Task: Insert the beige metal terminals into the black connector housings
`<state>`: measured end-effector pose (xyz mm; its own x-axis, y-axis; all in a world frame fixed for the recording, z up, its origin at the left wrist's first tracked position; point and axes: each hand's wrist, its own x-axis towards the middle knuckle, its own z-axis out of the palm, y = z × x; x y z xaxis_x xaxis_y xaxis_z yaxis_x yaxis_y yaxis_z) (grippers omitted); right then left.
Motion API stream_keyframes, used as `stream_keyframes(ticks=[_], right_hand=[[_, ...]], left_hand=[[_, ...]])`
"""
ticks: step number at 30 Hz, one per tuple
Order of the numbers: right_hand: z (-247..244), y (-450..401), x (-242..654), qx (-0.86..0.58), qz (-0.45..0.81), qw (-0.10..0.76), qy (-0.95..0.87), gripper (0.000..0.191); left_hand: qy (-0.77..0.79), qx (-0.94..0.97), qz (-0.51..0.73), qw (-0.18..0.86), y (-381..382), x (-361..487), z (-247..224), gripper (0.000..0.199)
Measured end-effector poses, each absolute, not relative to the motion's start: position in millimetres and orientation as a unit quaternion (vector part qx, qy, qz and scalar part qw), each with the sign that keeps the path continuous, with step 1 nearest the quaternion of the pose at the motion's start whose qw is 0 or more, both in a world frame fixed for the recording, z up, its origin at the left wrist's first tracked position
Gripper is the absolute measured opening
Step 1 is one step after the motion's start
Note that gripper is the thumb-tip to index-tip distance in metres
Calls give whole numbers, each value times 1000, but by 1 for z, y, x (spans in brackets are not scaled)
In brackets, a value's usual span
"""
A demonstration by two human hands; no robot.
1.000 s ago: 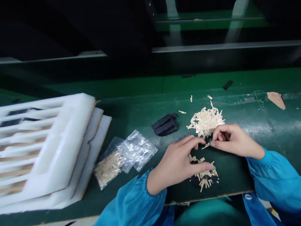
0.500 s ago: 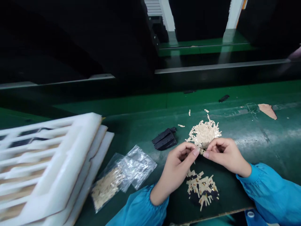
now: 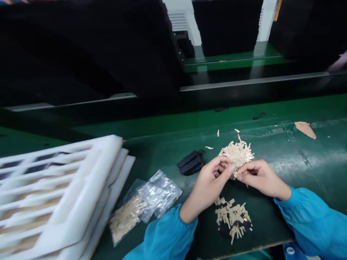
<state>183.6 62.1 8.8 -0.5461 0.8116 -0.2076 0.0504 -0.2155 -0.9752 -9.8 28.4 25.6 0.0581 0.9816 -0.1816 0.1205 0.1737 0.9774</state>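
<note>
My left hand (image 3: 214, 178) and my right hand (image 3: 261, 177) meet fingertip to fingertip in front of a heap of small cream-coloured flat pieces (image 3: 240, 151). Between the fingers is a small cream piece (image 3: 235, 174); both hands pinch at it, and its details are too small to make out. Nearer the table edge lies a second, looser pile of cream strips (image 3: 233, 216), with dark bits among them. A small stack of black flat parts (image 3: 190, 162) rests to the left of my left hand.
Clear plastic bags (image 3: 161, 193), one holding cream pieces (image 3: 126, 220), lie at the left. White foam trays (image 3: 89, 187) with slots are stacked beyond them. A tan scrap (image 3: 305, 129) is on the green table (image 3: 311, 169) at right. Dark panels (image 3: 227, 27) stand behind.
The view has tilted up slightly. My left hand has shifted a little to the right, towards the heap, and the fingertips of both hands have moved slightly while staying together around the small piece.
</note>
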Motion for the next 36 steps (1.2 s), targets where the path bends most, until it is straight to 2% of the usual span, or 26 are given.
stream_keyframes(ticks=[4,9,11,15,19,21,26,36], right_hand=[[5,62,183,-381,679,290,-557,25],[3,59,179,-374,685,270,-564,31],[1,58,179,-373,687,266,-564,28],[-2,58,179,-386,679,269,-563,21],[-2,61,178,-429,634,303,-567,18],[-1,61,177,-439,615,321,-571,18],[1,58,175,-424,599,328,-594,18],[10,59,177,-404,615,307,-604,16]], left_hand=[[588,475,431,493,24,-6,17,21],[541,464,395,579,22,-6,12,31],[543,464,406,571,22,-7,12,30],[569,491,439,493,20,-6,10,23],[600,568,456,330,13,-7,11,13],[572,629,444,284,10,-9,12,8],[537,671,409,306,6,-10,12,18],[518,691,403,303,7,-9,11,17]])
